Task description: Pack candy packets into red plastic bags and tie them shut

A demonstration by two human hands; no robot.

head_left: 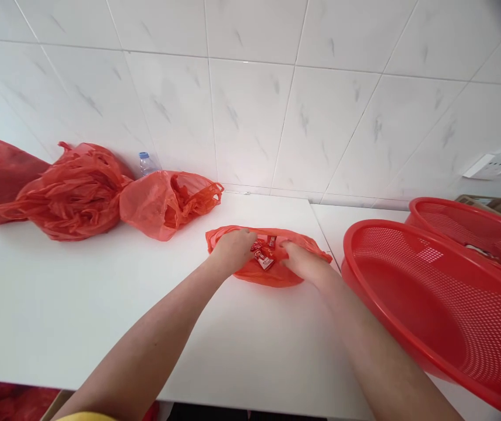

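Note:
A red plastic bag (272, 279) lies on the white table with its mouth spread wide. Small red-and-white packets (264, 258) show inside it. My left hand (236, 250) is closed at the left side of the mouth, on the bag's plastic, its fingertips partly hidden. From the right, my right hand (302, 261) reaches into the mouth with thumb and forefinger apart, beside the packets; its other fingers are hidden.
Bunched red plastic bags (75, 190) and a smaller red bag (149, 202) line the wall at left, a blue-capped bottle (146, 164) behind. Two red mesh baskets (412, 310) stand at right, near my right forearm. A white socket (491, 166) is on the tiled wall.

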